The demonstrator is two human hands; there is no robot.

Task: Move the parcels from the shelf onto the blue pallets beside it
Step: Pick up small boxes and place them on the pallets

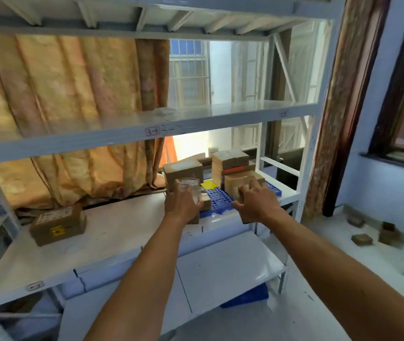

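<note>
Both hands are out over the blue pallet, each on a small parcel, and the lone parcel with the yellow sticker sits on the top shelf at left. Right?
Not quite. The head view shows the lone parcel with the yellow sticker on the same shelf level the arms reach across, at left, not the top shelf. The rest holds: left hand and right hand are over the blue pallet, each on a small parcel.

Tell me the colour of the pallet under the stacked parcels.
Blue pallet, grid-patterned top, clearest in the head view.

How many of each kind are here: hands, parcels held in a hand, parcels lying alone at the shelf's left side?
Hands: 2, left hand, right hand
Held parcels: 2, left-hand parcel, right-hand parcel
Lone parcel: 1
Total: 5
</note>
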